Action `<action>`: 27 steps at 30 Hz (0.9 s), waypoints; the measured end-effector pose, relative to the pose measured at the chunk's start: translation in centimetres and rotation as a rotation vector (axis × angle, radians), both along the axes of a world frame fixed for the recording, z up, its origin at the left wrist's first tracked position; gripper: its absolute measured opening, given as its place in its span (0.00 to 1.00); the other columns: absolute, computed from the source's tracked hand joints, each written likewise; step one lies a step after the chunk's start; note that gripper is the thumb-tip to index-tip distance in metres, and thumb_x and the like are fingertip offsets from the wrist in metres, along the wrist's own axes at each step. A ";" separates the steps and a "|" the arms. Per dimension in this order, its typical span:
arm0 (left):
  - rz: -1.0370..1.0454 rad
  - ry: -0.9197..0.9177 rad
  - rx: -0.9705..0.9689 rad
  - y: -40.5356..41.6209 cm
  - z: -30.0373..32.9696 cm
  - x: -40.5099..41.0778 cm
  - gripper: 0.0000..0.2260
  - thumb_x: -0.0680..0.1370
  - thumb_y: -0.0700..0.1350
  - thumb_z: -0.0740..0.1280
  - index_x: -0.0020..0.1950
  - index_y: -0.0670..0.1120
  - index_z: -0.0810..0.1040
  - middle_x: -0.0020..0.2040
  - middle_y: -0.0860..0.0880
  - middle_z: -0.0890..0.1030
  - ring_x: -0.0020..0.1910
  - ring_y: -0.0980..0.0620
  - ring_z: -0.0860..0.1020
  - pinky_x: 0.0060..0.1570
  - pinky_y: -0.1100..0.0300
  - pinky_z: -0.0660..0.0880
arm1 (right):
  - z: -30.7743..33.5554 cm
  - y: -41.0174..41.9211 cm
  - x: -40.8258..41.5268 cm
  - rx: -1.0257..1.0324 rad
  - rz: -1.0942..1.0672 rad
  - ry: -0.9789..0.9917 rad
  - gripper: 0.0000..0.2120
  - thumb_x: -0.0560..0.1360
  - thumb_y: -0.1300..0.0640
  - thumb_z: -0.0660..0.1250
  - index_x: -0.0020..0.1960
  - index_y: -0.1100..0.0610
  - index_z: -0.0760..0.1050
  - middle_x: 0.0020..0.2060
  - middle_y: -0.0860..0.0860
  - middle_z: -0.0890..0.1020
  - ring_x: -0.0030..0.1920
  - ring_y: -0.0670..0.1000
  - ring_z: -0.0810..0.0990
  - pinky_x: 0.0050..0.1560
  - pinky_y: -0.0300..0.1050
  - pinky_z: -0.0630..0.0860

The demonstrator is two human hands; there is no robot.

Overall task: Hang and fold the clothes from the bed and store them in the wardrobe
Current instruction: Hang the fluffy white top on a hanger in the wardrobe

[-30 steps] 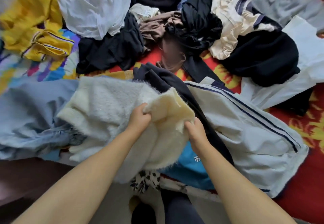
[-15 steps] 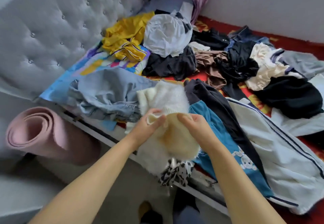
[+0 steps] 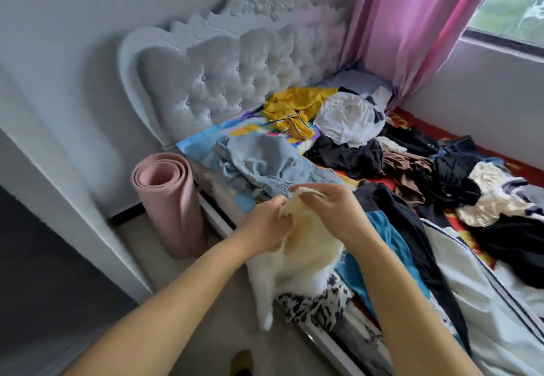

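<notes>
Head cam: we're holding a fuzzy cream sweater [image 3: 297,260] up at the near edge of the bed [image 3: 347,343], w/ both hands at its top hem. Left hand [image 3: 265,225] is gripping the fabric, fingers curled & clamped on it; right hand [image 3: 329,213] is pinching the hem just beside it, thumb & fingers closed on the cloth. Sweater's body is hanging down over the bed edge, above a leopard-print piece [image 3: 318,302]. Rest of the clothes are lying piled on the bed: denim garment [image 3: 265,163], yellow top [image 3: 294,110], white bundle [image 3: 347,119], black items. Rolled pink mat [image 3: 167,201] is standing on the floor by the tufted headboard [image 3: 235,81].
</notes>
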State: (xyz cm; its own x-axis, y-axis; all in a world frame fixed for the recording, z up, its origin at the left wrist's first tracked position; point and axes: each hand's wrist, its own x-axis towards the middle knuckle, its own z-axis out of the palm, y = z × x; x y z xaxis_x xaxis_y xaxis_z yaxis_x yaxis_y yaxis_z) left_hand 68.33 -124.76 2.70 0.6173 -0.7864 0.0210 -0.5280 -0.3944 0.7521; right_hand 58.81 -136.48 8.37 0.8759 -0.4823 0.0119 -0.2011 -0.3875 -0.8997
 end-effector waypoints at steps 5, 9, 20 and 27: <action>0.043 0.348 -0.178 8.2 -0.7 -2.8 0.13 0.78 0.49 0.69 0.36 0.49 0.71 0.30 0.54 0.70 0.28 0.58 0.69 0.30 0.66 0.67 | 0.4 5.0 -2.8 0.054 0.035 -0.056 0.12 0.78 0.56 0.66 0.44 0.41 0.82 0.31 0.31 0.80 0.32 0.33 0.77 0.32 0.26 0.68; 0.077 0.398 -0.146 14.5 -2.3 -6.5 0.22 0.74 0.62 0.64 0.44 0.41 0.78 0.38 0.49 0.76 0.36 0.56 0.73 0.39 0.61 0.71 | -0.2 9.7 -5.0 0.136 0.104 -0.077 0.09 0.78 0.57 0.67 0.46 0.46 0.84 0.38 0.36 0.84 0.39 0.32 0.79 0.39 0.25 0.72; 0.395 0.562 0.350 30.9 1.3 -5.2 0.10 0.77 0.46 0.65 0.52 0.41 0.80 0.42 0.44 0.82 0.37 0.48 0.81 0.43 0.51 0.82 | 1.8 24.8 -1.8 -0.075 0.271 -0.081 0.08 0.77 0.58 0.67 0.45 0.57 0.84 0.42 0.54 0.86 0.39 0.44 0.81 0.41 0.34 0.72; 0.933 0.480 0.100 50.6 2.5 -0.9 0.13 0.80 0.41 0.61 0.38 0.37 0.77 0.35 0.38 0.81 0.29 0.46 0.80 0.27 0.58 0.78 | 2.1 41.6 3.0 -0.321 0.495 -0.119 0.11 0.78 0.59 0.65 0.51 0.49 0.85 0.39 0.37 0.80 0.35 0.31 0.75 0.35 0.21 0.66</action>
